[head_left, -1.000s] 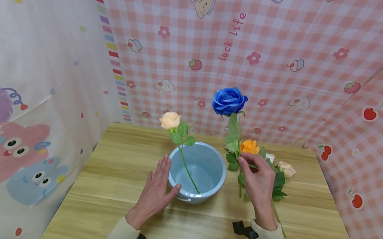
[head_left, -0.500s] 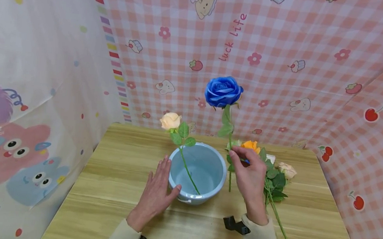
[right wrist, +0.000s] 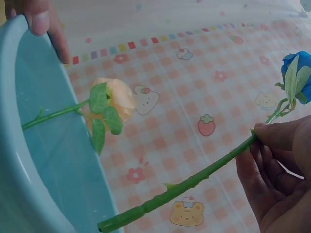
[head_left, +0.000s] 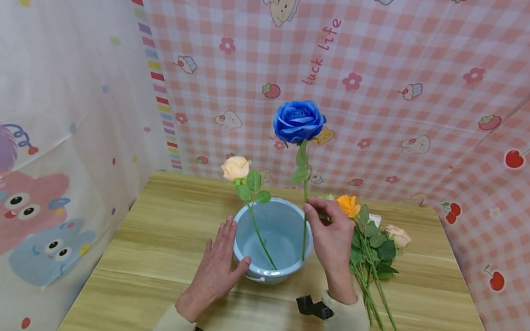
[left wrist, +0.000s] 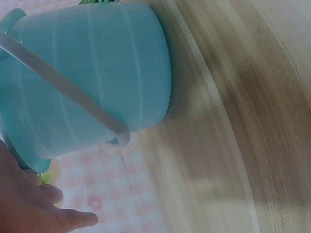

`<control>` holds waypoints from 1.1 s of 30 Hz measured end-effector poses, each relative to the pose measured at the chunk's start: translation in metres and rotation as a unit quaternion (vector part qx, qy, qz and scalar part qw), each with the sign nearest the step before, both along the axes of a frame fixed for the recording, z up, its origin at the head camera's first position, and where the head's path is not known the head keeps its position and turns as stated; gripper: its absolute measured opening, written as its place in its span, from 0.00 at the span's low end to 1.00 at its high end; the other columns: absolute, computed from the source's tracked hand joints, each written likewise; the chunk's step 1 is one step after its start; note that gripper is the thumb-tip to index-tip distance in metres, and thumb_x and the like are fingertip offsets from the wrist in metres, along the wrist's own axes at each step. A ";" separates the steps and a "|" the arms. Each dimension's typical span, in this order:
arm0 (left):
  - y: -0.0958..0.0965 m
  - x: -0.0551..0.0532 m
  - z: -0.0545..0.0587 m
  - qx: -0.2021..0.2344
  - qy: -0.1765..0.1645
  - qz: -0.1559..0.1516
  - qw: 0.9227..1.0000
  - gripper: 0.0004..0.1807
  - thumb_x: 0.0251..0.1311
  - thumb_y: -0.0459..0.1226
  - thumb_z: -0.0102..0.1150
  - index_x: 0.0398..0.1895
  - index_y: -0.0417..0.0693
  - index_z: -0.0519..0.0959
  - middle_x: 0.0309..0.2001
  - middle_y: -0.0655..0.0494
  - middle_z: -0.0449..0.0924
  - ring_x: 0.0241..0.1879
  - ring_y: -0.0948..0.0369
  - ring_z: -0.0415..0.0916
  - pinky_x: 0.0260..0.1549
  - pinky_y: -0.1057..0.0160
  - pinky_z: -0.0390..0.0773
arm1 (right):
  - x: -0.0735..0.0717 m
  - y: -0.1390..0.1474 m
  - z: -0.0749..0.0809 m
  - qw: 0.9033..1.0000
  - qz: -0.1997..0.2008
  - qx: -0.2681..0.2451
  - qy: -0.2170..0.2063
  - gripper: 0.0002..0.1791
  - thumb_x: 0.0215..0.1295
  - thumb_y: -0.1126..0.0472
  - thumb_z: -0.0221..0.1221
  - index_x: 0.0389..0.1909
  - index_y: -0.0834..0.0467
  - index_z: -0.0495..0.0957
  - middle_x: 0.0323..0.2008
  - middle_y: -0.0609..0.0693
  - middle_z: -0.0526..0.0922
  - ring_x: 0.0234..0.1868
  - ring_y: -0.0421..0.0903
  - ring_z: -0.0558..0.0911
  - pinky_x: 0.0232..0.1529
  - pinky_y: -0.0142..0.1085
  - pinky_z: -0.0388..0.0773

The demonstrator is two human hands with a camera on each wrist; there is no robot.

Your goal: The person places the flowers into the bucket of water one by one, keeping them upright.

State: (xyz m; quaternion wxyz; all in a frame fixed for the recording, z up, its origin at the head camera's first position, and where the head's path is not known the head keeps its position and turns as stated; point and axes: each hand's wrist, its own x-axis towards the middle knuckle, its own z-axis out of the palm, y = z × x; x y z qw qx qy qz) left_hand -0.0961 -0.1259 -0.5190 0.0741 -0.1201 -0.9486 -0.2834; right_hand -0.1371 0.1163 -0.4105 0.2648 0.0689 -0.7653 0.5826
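Observation:
A blue rose (head_left: 299, 122) stands upright in my right hand (head_left: 333, 237), which pinches its green stem between thumb and fingers. In the right wrist view the cut end of that stem (right wrist: 194, 180) is beside the rim of the light blue bucket (right wrist: 14, 145). My left hand (head_left: 214, 264) rests on the bucket's left rim with its fingers straight; in the left wrist view the bucket's wall (left wrist: 107, 63) and handle (left wrist: 73, 92) show. Inside the bucket leans a peach rose (head_left: 236, 168), its stem reaching down to the front.
To the right of the bucket lies a pile of flowers on the wooden table (head_left: 423, 279), among them an orange rose (head_left: 348, 205) and a pale pink rose (head_left: 397, 236). A checked cloth (head_left: 252, 82) hangs behind the table.
My right hand has moved left with the blue rose, from over the flower pile to the bucket's right rim. The left hand and the peach rose have stayed in place.

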 end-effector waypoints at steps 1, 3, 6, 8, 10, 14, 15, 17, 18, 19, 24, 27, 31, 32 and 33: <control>0.000 0.000 0.000 0.001 0.000 -0.001 1.000 0.50 0.71 0.58 0.50 0.84 0.40 0.46 0.85 0.49 0.36 0.82 0.46 0.40 0.70 0.27 0.52 | -0.001 -0.001 -0.001 1.000 0.001 -0.001 -0.006 0.08 0.67 0.63 0.69 0.44 0.63 0.88 0.39 0.54 0.88 0.37 0.43 0.86 0.41 0.25 0.83; 0.000 0.000 0.000 0.003 0.001 -0.002 1.000 0.50 0.71 0.58 0.50 0.84 0.40 0.45 0.85 0.49 0.36 0.82 0.46 0.40 0.70 0.26 0.52 | -0.003 -0.004 -0.003 1.000 0.002 -0.002 -0.020 0.09 0.67 0.63 0.69 0.44 0.63 0.88 0.39 0.54 0.88 0.37 0.45 0.87 0.41 0.25 0.83; 0.000 0.000 -0.001 0.003 0.004 -0.002 1.000 0.50 0.71 0.58 0.50 0.84 0.40 0.46 0.85 0.48 0.36 0.82 0.45 0.41 0.70 0.26 0.52 | -0.006 -0.007 -0.008 0.999 0.005 0.001 -0.041 0.09 0.67 0.63 0.69 0.44 0.62 0.88 0.39 0.54 0.88 0.38 0.47 0.87 0.40 0.26 0.83; 0.001 0.000 -0.001 0.003 0.006 -0.002 1.000 0.50 0.71 0.58 0.50 0.84 0.39 0.46 0.84 0.48 0.37 0.81 0.44 0.41 0.69 0.26 0.53 | -0.007 -0.009 -0.011 0.999 0.004 0.009 -0.052 0.09 0.67 0.63 0.69 0.44 0.62 0.88 0.39 0.54 0.88 0.39 0.48 0.87 0.39 0.27 0.83; 0.001 0.000 -0.001 0.001 0.008 -0.002 1.000 0.49 0.71 0.58 0.49 0.84 0.39 0.46 0.84 0.48 0.37 0.81 0.44 0.42 0.69 0.26 0.53 | -0.009 -0.011 -0.015 0.998 0.004 0.018 -0.059 0.08 0.67 0.63 0.69 0.43 0.62 0.88 0.38 0.54 0.88 0.40 0.48 0.87 0.38 0.28 0.83; 0.001 0.001 0.000 0.000 0.010 -0.001 1.000 0.49 0.71 0.58 0.49 0.84 0.39 0.46 0.84 0.48 0.37 0.81 0.43 0.43 0.69 0.26 0.54 | -0.012 -0.014 -0.022 0.996 0.001 0.040 -0.075 0.07 0.67 0.62 0.69 0.42 0.61 0.88 0.38 0.52 0.89 0.41 0.48 0.87 0.38 0.32 0.84; 0.001 0.001 0.000 0.000 0.010 0.000 1.000 0.49 0.71 0.58 0.49 0.84 0.39 0.46 0.84 0.48 0.37 0.81 0.43 0.43 0.69 0.26 0.55 | -0.013 -0.014 -0.023 0.996 -0.001 0.047 -0.078 0.06 0.67 0.62 0.69 0.42 0.60 0.88 0.38 0.52 0.89 0.41 0.48 0.87 0.38 0.33 0.85; 0.001 0.001 0.000 0.001 0.008 0.000 1.000 0.49 0.71 0.58 0.50 0.84 0.39 0.46 0.84 0.48 0.37 0.81 0.43 0.43 0.69 0.26 0.55 | -0.014 -0.015 -0.027 0.994 0.000 0.061 -0.086 0.06 0.67 0.62 0.69 0.41 0.60 0.88 0.38 0.52 0.89 0.41 0.48 0.87 0.38 0.37 0.85; 0.001 0.001 0.001 0.002 0.007 0.000 1.000 0.49 0.71 0.58 0.50 0.84 0.39 0.46 0.84 0.48 0.37 0.81 0.43 0.43 0.69 0.27 0.54 | -0.015 -0.016 -0.029 0.994 0.002 0.067 -0.088 0.06 0.67 0.62 0.69 0.41 0.59 0.88 0.38 0.52 0.89 0.41 0.49 0.87 0.38 0.38 0.85; 0.001 0.001 0.001 0.002 0.006 0.000 1.000 0.49 0.71 0.58 0.50 0.84 0.39 0.46 0.84 0.48 0.37 0.81 0.43 0.43 0.69 0.27 0.54 | -0.016 -0.016 -0.031 0.993 0.002 0.076 -0.089 0.06 0.67 0.62 0.69 0.41 0.59 0.88 0.38 0.52 0.89 0.41 0.49 0.87 0.38 0.40 0.85; 0.001 0.001 0.000 0.002 0.003 0.001 1.000 0.49 0.71 0.58 0.49 0.84 0.40 0.45 0.85 0.48 0.37 0.81 0.44 0.41 0.70 0.27 0.54 | -0.019 -0.019 -0.040 0.989 0.017 0.110 -0.094 0.05 0.67 0.63 0.69 0.41 0.59 0.87 0.38 0.52 0.89 0.39 0.49 0.87 0.38 0.43 0.85; 0.001 0.001 0.000 0.001 0.003 0.001 1.000 0.49 0.71 0.58 0.49 0.84 0.40 0.45 0.85 0.48 0.37 0.81 0.44 0.41 0.70 0.27 0.54 | -0.021 -0.021 -0.044 0.987 0.023 0.132 -0.089 0.05 0.66 0.63 0.69 0.40 0.59 0.87 0.37 0.52 0.88 0.38 0.49 0.87 0.38 0.44 0.85; 0.001 0.001 0.000 0.002 0.001 0.000 1.000 0.49 0.71 0.58 0.49 0.84 0.40 0.45 0.85 0.48 0.37 0.81 0.44 0.41 0.70 0.27 0.54 | -0.024 -0.024 -0.047 0.982 0.018 0.164 -0.090 0.05 0.64 0.64 0.70 0.39 0.59 0.87 0.35 0.51 0.88 0.36 0.48 0.86 0.39 0.45 0.84; 0.001 0.000 0.000 0.002 0.002 -0.001 1.000 0.49 0.71 0.58 0.49 0.84 0.40 0.45 0.85 0.48 0.37 0.81 0.44 0.42 0.69 0.27 0.55 | -0.025 -0.025 -0.048 0.981 0.017 0.172 -0.091 0.04 0.64 0.64 0.70 0.39 0.59 0.87 0.34 0.51 0.88 0.36 0.48 0.86 0.39 0.45 0.84; 0.001 0.000 0.000 0.003 0.002 -0.001 1.000 0.49 0.72 0.58 0.50 0.84 0.40 0.45 0.85 0.48 0.37 0.81 0.44 0.41 0.69 0.27 0.54 | -0.026 -0.026 -0.048 0.979 0.016 0.178 -0.094 0.04 0.64 0.64 0.70 0.39 0.59 0.87 0.34 0.51 0.88 0.35 0.48 0.86 0.39 0.45 0.83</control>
